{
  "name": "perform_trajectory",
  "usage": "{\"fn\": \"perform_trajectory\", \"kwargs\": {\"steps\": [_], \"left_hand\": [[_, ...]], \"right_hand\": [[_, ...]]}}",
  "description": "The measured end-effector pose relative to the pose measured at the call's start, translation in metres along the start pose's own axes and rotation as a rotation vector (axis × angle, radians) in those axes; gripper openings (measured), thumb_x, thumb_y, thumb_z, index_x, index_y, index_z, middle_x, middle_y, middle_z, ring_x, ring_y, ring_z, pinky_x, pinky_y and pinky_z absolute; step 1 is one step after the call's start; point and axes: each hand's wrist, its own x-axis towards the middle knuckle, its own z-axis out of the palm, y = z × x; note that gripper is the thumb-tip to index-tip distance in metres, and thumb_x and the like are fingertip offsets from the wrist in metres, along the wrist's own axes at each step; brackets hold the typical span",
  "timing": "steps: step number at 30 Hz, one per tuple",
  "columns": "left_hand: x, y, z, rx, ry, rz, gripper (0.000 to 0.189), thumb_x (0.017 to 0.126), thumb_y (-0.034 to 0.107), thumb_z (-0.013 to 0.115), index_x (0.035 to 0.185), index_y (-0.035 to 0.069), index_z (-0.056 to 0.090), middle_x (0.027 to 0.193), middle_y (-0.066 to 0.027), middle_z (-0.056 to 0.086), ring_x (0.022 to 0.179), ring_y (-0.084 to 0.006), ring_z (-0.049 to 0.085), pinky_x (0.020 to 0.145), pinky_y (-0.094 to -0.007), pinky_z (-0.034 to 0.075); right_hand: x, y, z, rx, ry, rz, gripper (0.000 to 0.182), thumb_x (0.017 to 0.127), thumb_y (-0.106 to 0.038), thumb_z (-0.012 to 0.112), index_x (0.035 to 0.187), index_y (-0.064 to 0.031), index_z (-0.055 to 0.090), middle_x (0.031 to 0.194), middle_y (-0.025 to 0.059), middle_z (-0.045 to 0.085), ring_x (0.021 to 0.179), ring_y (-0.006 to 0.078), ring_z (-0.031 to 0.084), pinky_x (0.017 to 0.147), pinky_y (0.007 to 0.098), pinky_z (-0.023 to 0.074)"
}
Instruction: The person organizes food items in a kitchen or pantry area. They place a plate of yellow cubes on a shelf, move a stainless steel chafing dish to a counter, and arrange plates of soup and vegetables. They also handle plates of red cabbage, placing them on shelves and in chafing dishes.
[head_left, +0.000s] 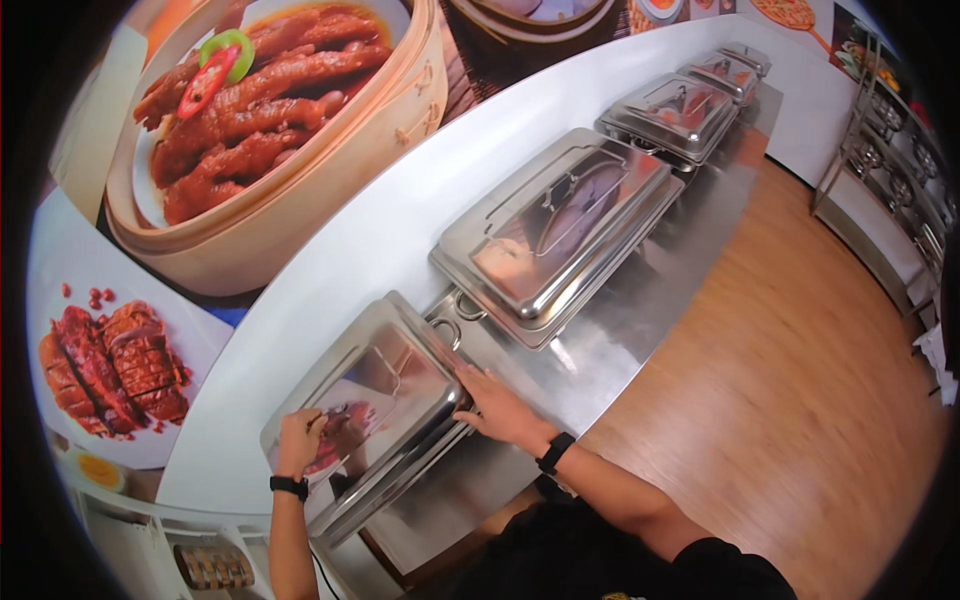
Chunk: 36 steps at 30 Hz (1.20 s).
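The nearest stainless-steel chafing dish, its lid (409, 367) on, sits on the metal counter in front of me. My left hand (300, 437) is at the left part of this lid, with its fingers curled at the lid's wire handle; the grip itself is partly hidden. My right hand (495, 405) rests on the lid's right end near the corner, its fingers extended and thumb apart. Beyond it stands a second lidded chafing dish (517, 292), with ring handles between the two.
Further lidded chafing dishes (675, 112) line the counter (600, 360) against a white wall. Large food pictures (300, 112) cover the wall above. A metal rack (877, 187) with shiny ware stands across the wood-look floor. A woven basket (214, 566) lies at lower left.
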Motion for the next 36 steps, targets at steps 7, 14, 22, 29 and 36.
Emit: {"fn": "perform_trajectory", "kwargs": {"steps": [7,14,22,29,36], "left_hand": [[0.005,0.067,-0.009,0.089,0.169,0.144,0.030,0.079,0.009,0.070,0.107,-0.001,0.066,0.097,-0.0216,0.066,0.086,-0.0388,0.062,0.076,-0.0433,0.050],[0.073,0.237,-0.020,-0.065,0.062,0.355,0.041,0.079,0.006,0.072,0.119,0.003,0.063,0.113,-0.0214,0.065,0.102,-0.0402,0.061,0.090,-0.0435,0.049],[0.292,0.392,0.098,-0.117,0.056,0.536,0.044,0.081,0.013,0.073,0.120,-0.001,0.061,0.110,-0.0214,0.065,0.097,-0.0357,0.063,0.086,-0.0405,0.050],[0.406,0.447,0.187,0.175,-0.018,0.343,0.026,0.083,0.013,0.068,0.105,0.001,0.069,0.090,-0.0195,0.067,0.082,-0.0384,0.065,0.075,-0.0451,0.051],[0.413,0.471,0.186,0.419,-0.068,0.305,0.012,0.083,0.011,0.066,0.090,0.001,0.068,0.087,-0.0202,0.067,0.080,-0.0415,0.064,0.072,-0.0487,0.052]], "right_hand": [[-0.014,-0.001,-0.036,-0.075,-0.039,-0.007,0.077,0.093,-0.031,0.064,0.149,0.0049,0.025,0.151,0.0250,0.034,0.143,0.0390,0.029,0.119,0.0465,0.0251],[-0.058,0.045,-0.126,0.124,-0.062,0.195,0.040,0.095,-0.025,0.060,0.126,-0.0014,0.057,0.127,0.0221,0.059,0.116,0.0396,0.057,0.098,0.0430,0.0466],[-0.061,0.123,-0.238,0.286,-0.252,0.341,0.031,0.095,-0.026,0.058,0.118,-0.0057,0.064,0.103,0.0179,0.071,0.091,0.0373,0.067,0.083,0.0422,0.0534],[-0.018,0.204,-0.373,0.176,0.193,0.162,0.024,0.093,-0.017,0.060,0.111,-0.0025,0.064,0.093,0.0167,0.068,0.088,0.0369,0.066,0.079,0.0431,0.0532],[0.005,0.223,-0.405,0.286,0.368,0.276,0.038,0.091,-0.015,0.062,0.126,-0.0017,0.053,0.110,0.0194,0.060,0.105,0.0363,0.058,0.090,0.0427,0.0476]]}}
